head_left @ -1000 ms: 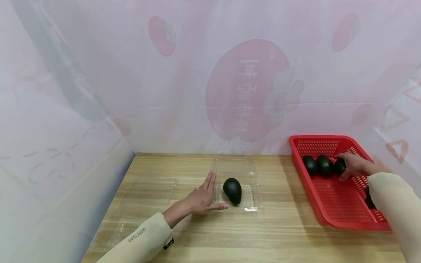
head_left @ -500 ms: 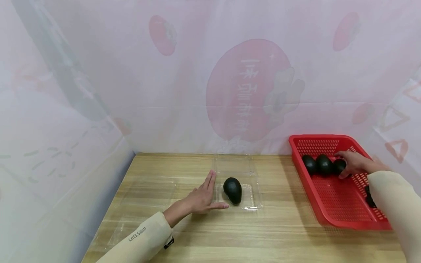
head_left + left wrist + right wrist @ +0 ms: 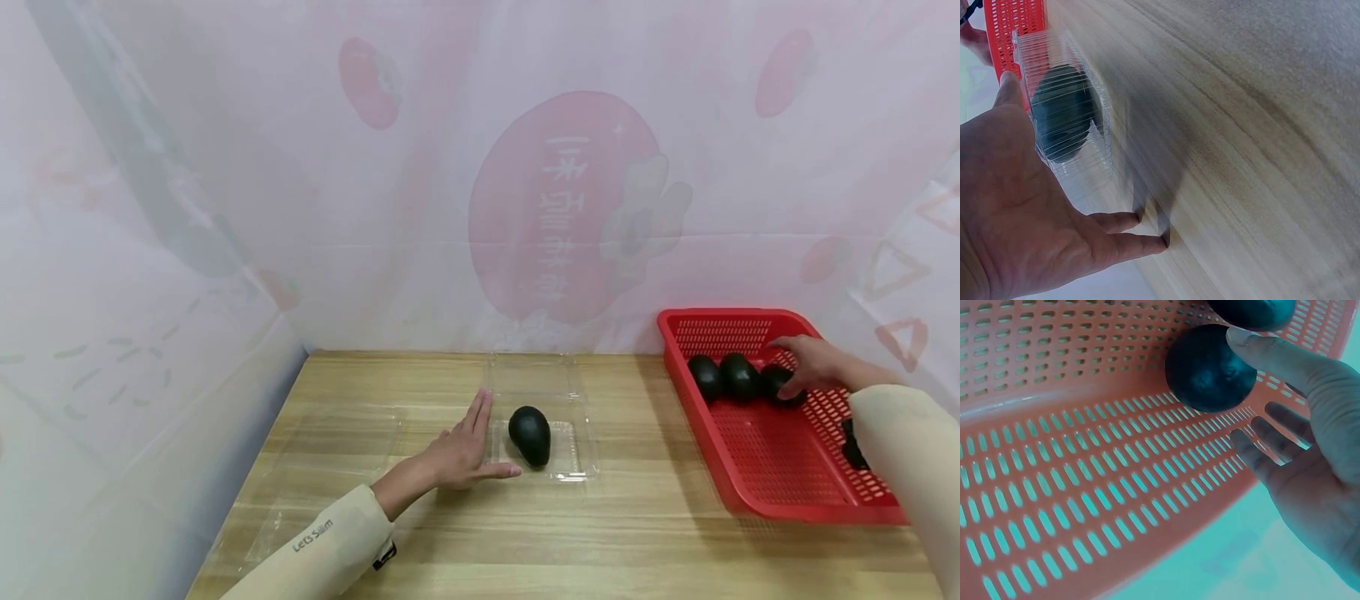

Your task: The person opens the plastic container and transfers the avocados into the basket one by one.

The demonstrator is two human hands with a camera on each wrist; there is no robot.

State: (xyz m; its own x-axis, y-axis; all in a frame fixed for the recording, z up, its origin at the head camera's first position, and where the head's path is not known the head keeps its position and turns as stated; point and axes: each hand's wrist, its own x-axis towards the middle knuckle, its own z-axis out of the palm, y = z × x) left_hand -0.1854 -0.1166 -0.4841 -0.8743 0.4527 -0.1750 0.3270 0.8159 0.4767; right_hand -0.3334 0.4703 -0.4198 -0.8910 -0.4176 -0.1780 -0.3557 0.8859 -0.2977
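Note:
A dark green avocado [image 3: 529, 437] lies in a clear plastic clamshell box [image 3: 583, 454] whose lid is folded back. My left hand [image 3: 459, 454] rests along the box's left side, fingers straight and thumb stretched across the near edge. In the left wrist view the avocado [image 3: 1063, 112] shows through the ribbed plastic wall. My right hand [image 3: 816, 364] is inside the red basket [image 3: 776, 504], by the rightmost of three avocados [image 3: 782, 386]. The right wrist view has its fingers spread apart, with the thumb tip overlapping the upper edge of that avocado [image 3: 1207, 372]; contact is unclear.
More clear plastic [image 3: 341, 433] lies flat on the left of the wooden table [image 3: 637, 533]. Printed cloth [image 3: 420, 292] hangs behind and at both sides. A black object [image 3: 853, 446] shows by the right sleeve.
My right hand has drawn back slightly to the right and up, and the rightmost avocado in the basket is more exposed. My left hand stays put.

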